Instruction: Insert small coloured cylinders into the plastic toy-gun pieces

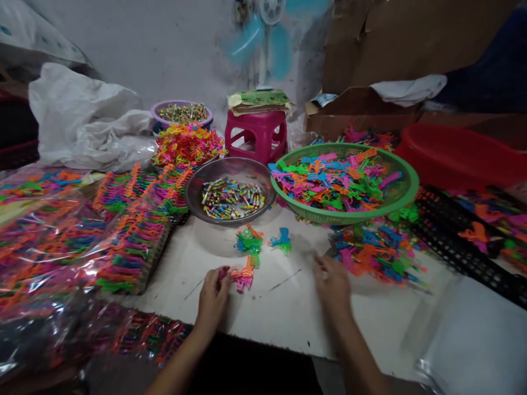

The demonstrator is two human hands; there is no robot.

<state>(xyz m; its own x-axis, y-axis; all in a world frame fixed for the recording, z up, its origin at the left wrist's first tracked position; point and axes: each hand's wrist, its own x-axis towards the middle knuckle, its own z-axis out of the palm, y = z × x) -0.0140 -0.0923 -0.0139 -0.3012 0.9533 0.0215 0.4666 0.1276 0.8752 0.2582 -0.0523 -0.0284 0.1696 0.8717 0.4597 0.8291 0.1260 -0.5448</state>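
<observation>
Pistol-shaped plastic pieces (247, 267) lie between the hands (214, 291) (332, 284), any lettering illegible.

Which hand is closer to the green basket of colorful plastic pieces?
Right. The right hand is in front of the green basket, apart from it; the left hand is farther off, toward the left.
</observation>
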